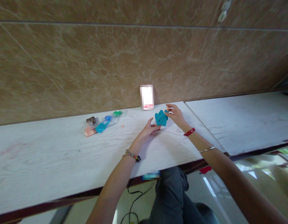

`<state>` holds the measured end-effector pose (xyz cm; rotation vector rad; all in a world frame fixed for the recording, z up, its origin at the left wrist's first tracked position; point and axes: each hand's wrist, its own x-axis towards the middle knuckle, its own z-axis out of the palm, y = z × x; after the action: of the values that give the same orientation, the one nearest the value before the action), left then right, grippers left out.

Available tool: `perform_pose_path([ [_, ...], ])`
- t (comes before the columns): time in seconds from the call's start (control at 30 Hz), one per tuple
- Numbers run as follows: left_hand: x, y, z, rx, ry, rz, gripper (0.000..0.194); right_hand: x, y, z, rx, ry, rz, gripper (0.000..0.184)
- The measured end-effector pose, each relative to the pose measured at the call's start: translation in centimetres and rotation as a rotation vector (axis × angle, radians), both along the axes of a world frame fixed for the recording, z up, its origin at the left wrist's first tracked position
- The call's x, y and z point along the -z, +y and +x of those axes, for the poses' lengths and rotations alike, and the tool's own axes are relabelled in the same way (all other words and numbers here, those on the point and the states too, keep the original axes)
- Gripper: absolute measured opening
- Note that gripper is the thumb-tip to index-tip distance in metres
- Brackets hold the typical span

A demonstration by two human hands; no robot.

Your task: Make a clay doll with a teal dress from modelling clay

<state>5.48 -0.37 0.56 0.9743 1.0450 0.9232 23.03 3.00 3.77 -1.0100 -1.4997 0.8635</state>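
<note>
A lobed, ruffled piece of teal modelling clay (pixel 161 119) is held up between my hands, just above the white tabletop. My left hand (pixel 149 128) supports it from the lower left, with the fingers under its bottom edge and the thumb raised beside it. At the upper right edge, my right hand (pixel 176 115) pinches a small part of the clay between thumb and fingertips. A small peach-coloured bit of clay (pixel 122 126) lies on the table left of my hands.
Left on the white table (pixel 50 155) lie clear bags of clay: brown (pixel 90 120), peach (pixel 90 131), light blue (pixel 100 127), blue (pixel 108 118) and green (pixel 117 114). A bright upright phone-like screen (pixel 147 97) leans on the tiled wall (pixel 99 62). Cables (pixel 134 193) hang below the table edge.
</note>
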Motion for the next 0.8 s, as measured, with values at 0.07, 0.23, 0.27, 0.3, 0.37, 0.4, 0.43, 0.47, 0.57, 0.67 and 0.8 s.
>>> perform_pose_path([
  [0.07, -0.2, -0.2, 0.1, 0.001, -0.031, -0.007, 0.086, -0.1, -0.1, -0.1, -0.002, 0.021, -0.002, 0.045],
  [0.23, -0.6, -0.4, 0.2, 0.028, -0.075, -0.008, 0.074, -0.1, 0.0, -0.3, -0.012, 0.036, 0.018, 0.044],
  [0.27, -0.7, -0.4, 0.2, 0.023, -0.063, -0.017, 0.072, -0.1, 0.0, -0.3, -0.013, 0.026, 0.023, 0.043],
  [0.3, -0.8, -0.4, 0.2, 0.016, -0.049, -0.030, 0.071, 0.0, 0.1, -0.3, -0.013, 0.013, 0.028, 0.042],
  [0.37, -0.8, -0.4, 0.2, 0.004, -0.035, -0.050, 0.071, 0.1, 0.2, -0.3, -0.016, -0.015, 0.043, 0.042],
  [0.4, -0.7, -0.3, 0.2, 0.002, -0.033, -0.052, 0.071, 0.2, 0.2, -0.3, -0.018, -0.025, 0.054, 0.041],
  [0.43, -0.6, -0.2, 0.2, 0.000, -0.027, -0.049, 0.072, 0.3, 0.2, -0.3, -0.019, -0.031, 0.065, 0.041],
  [0.47, -0.4, -0.1, 0.1, -0.002, -0.010, -0.041, 0.073, 0.4, 0.2, -0.4, -0.019, -0.035, 0.075, 0.041],
  [0.57, 0.2, 0.2, -0.1, 0.001, 0.169, 0.038, 0.076, 0.5, 0.2, -0.4, 0.004, -0.065, 0.096, 0.038],
  [0.67, 0.4, 0.0, -0.3, -0.004, 0.559, 0.262, 0.079, 0.6, 0.0, -0.6, 0.040, -0.110, 0.123, 0.034],
  [0.8, -0.3, -1.4, 0.3, -0.011, 1.105, 0.539, 0.092, 0.9, -0.5, -0.8, 0.088, -0.155, 0.133, 0.033],
])
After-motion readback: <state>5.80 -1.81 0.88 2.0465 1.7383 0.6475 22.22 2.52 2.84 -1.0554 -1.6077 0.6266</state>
